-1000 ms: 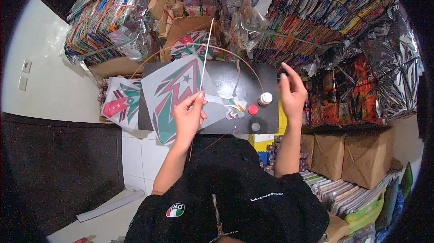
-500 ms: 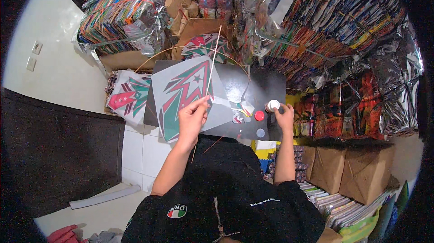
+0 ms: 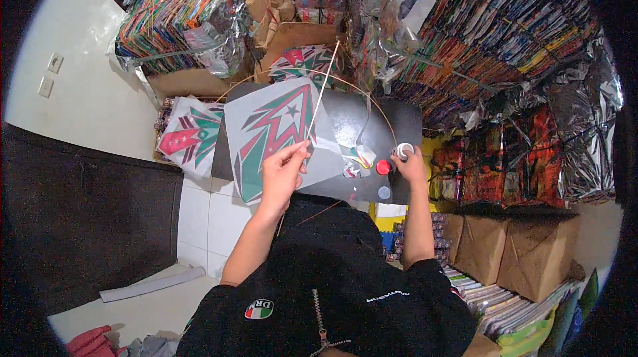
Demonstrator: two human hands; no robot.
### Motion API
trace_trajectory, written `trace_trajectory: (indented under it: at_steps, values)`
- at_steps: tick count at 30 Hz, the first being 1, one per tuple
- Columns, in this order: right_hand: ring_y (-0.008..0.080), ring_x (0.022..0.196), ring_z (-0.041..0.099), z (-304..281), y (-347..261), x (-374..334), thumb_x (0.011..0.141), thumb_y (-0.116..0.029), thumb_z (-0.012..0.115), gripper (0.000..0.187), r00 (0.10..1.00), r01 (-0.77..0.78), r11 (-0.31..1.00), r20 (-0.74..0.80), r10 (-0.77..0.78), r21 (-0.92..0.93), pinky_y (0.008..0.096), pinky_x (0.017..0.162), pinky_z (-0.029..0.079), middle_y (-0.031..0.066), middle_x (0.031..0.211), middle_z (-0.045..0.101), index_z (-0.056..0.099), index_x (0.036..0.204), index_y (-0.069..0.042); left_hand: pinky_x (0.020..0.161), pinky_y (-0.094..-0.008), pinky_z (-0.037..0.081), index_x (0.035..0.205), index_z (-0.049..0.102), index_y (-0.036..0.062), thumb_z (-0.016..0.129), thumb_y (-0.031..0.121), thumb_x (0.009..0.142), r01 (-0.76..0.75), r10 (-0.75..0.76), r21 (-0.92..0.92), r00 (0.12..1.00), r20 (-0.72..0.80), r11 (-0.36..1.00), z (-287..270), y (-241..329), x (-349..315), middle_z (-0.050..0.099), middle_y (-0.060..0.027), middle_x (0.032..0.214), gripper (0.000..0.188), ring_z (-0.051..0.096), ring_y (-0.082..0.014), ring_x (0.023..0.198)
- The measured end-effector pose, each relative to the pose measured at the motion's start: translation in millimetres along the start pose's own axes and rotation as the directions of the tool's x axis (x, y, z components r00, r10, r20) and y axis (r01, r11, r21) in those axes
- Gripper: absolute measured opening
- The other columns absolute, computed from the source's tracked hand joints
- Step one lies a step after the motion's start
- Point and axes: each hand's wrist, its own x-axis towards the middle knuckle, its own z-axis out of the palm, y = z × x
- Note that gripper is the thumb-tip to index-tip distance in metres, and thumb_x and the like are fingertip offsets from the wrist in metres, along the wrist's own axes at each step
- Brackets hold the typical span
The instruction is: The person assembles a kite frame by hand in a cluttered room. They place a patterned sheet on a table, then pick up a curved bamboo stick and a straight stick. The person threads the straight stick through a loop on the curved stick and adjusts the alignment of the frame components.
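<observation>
My left hand [image 3: 284, 170] is closed in a pinch on a thin pale stick [image 3: 323, 94], which rises away from me at a slant. Linked with it is a thin bent cane [image 3: 352, 79] that arcs over the table, its right end near the small white jar [image 3: 404, 151]. The fingers of my right hand [image 3: 413, 166] are wrapped round that jar at the right of the table. Under the stick lies a translucent kite sheet [image 3: 269, 134] printed in green, red and black. A red cap [image 3: 383, 167] sits left of the jar.
The dark tabletop [image 3: 402, 118] also carries small colourful scraps [image 3: 359, 158] and a clear round disc [image 3: 384, 192]. More printed sheets [image 3: 189, 138] lie at the left. Stacks of wrapped bundles [image 3: 492, 31] rise behind, and cardboard boxes [image 3: 538, 251] stand at the right.
The bent cane's right end has swung rightward to the jar. My right hand has closed further round the jar, whose top has tilted. My left hand keeps its pinch on the stick.
</observation>
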Motion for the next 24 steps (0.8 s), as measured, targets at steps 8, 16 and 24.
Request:
trace_trajectory:
  at_steps: [8,16,24]
  values:
    - [0.041,0.12,0.06,6,5,12,0.081,-0.041,0.08,0.053,0.996,-0.024,0.996,0.087,0.016,0.087,0.0448,0.103,0.048,0.0275,0.134,0.058,0.074,0.108,0.004,0.061,-0.0234,0.053,0.133,0.062,-0.0011,0.066,0.013,0.099,-0.037,0.035,-0.07,0.999,-0.018,0.997,3,0,-5,0.073,-0.0157,0.112,0.037,0.073,-0.0168,0.085]
    - [0.0374,0.13,0.054,-19,28,2,0.081,-0.034,0.081,0.044,0.992,-0.063,0.954,-0.089,0.093,0.293,0.0432,0.112,0.041,0.025,0.137,0.058,0.075,0.114,-0.005,0.057,-0.0248,0.052,0.145,0.037,0.0001,0.068,0.009,0.097,-0.121,0.115,-0.082,0.991,-0.073,0.989,8,9,-6,0.073,-0.0216,0.107,0.057,0.075,-0.0213,0.083]
    - [0.0294,0.12,0.06,-187,-148,-33,0.087,-0.002,0.062,0.038,0.783,0.537,0.784,-0.53,-0.325,0.312,0.0384,0.103,0.046,0.0149,0.129,0.063,0.07,0.124,-0.007,0.054,-0.024,0.051,0.111,0.04,0.0066,0.066,0.008,0.098,-0.198,0.196,-0.017,0.978,-0.065,0.98,21,8,-5,0.073,-0.0235,0.106,0.03,0.075,-0.0207,0.081]
